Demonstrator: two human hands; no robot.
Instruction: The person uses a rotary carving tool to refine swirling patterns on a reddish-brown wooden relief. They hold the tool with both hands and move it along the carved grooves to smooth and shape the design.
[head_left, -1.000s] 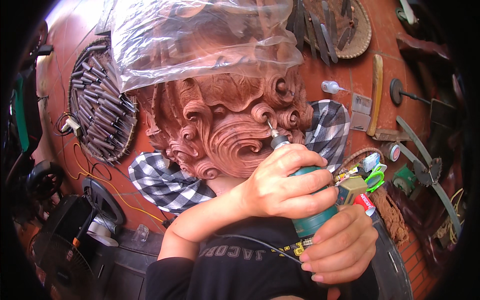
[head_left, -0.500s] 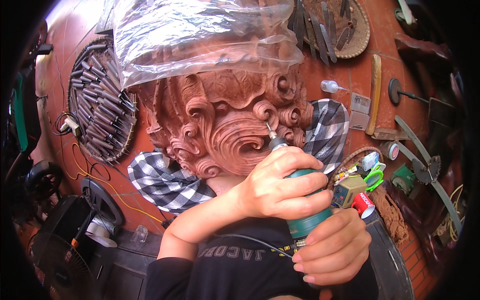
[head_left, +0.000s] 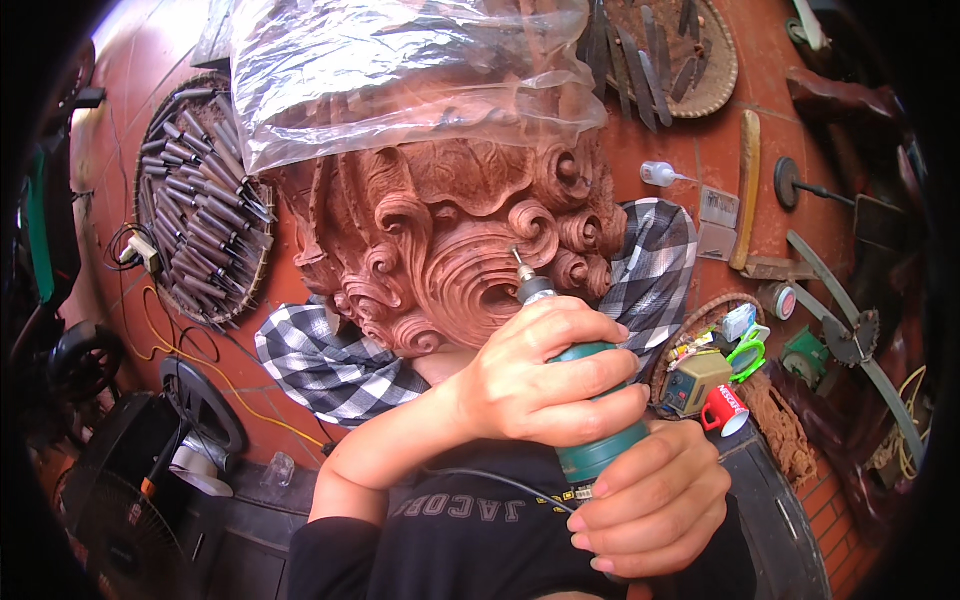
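Note:
Both my hands are on a green rotary grinder [head_left: 602,452] that slants up and to the left. My left hand [head_left: 555,375] wraps its front half, close behind the dark collar. Lower right, my right hand [head_left: 655,505] closes round the rear end, by the black cord. The thin metal bit [head_left: 518,257] lies over the grooved swirls of a reddish-brown wood carving [head_left: 450,285]; whether it touches the wood I cannot tell. Curled scrolls stand out along the carving's right side. Clear plastic sheeting [head_left: 400,95] drapes over its far part.
A round basket of wooden-handled chisels [head_left: 205,215] sits at left, a basket of flat blades [head_left: 690,60] far right. Right of my knee are a small white bottle [head_left: 658,174], a boxy control unit [head_left: 697,382], green-handled scissors [head_left: 748,353] and a red mug [head_left: 722,408]. A yellow cord [head_left: 240,375] crosses the floor.
Both hands and the grinder have shifted slightly left. The bit has moved from beside the right-hand scroll to the grooved swirls left of it.

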